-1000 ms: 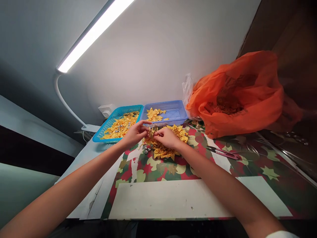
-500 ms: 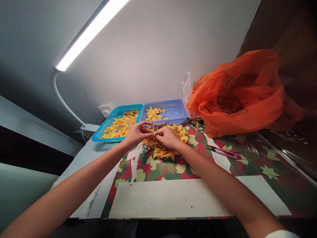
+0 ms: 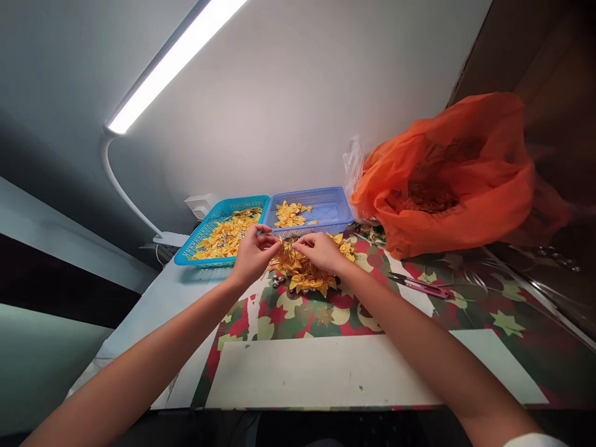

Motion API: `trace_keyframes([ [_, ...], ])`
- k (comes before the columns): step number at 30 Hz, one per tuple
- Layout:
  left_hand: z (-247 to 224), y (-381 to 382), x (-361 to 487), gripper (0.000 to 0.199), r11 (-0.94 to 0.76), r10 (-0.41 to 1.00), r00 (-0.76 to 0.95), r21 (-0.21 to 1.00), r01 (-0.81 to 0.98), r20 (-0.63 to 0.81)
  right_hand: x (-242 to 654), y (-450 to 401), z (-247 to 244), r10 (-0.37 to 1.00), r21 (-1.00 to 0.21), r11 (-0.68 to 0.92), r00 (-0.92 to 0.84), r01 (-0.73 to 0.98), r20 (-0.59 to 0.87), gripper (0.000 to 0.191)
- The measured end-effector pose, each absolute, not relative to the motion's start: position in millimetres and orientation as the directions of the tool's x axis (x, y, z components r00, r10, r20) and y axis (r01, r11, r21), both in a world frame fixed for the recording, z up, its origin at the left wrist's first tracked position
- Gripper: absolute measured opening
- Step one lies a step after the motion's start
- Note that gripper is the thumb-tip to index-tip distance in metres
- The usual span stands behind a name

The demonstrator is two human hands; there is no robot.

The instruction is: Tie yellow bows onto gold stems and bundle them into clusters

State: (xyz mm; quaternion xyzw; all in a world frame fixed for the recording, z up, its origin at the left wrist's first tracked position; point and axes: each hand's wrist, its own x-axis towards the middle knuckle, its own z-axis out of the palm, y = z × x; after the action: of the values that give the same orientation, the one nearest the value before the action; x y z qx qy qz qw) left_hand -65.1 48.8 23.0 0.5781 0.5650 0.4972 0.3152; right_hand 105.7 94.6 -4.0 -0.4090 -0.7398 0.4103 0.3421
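At the middle of the head view, a pile of yellow ribbon bows (image 3: 313,284) lies on camouflage-like patterned paper (image 3: 321,326), directly under both hands. The left hand (image 3: 254,253) pinches fine gold cord (image 3: 285,249) between thumb and fingertips; the right hand (image 3: 321,252) faces it with thumb and forefinger drawn together, though I cannot tell whether a strand lies between them. From the hands, a teal perforated basket (image 3: 210,220) of bows sits at ten o'clock, a periwinkle one (image 3: 332,212) at one o'clock, and pink-handled thread snips (image 3: 426,287) just past three. The likeliest trouble is tangling: loose strands could catch on bow points, so a sharp tug might drag the pile and scatter the silver bells (image 3: 278,281) at six o'clock. Such thin cord could also slip from a light fingertip pinch.
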Motion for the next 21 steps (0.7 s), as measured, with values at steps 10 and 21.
trace_keyframes([
  [10, 24, 45, -82, 0.052, -0.066, 0.968, -0.230, 0.987, 0.150, 0.100, 116, 106, 2, 0.920, -0.917, 0.281, -0.351, 0.282, 0.174, 0.031],
  [21, 20, 30, -87, 0.053, -0.009, 0.972, -0.226, 0.978, 0.209, 0.058, 118, 105, 3, 0.913, -0.923, 0.278, -0.370, 0.265, 0.169, 0.035],
])
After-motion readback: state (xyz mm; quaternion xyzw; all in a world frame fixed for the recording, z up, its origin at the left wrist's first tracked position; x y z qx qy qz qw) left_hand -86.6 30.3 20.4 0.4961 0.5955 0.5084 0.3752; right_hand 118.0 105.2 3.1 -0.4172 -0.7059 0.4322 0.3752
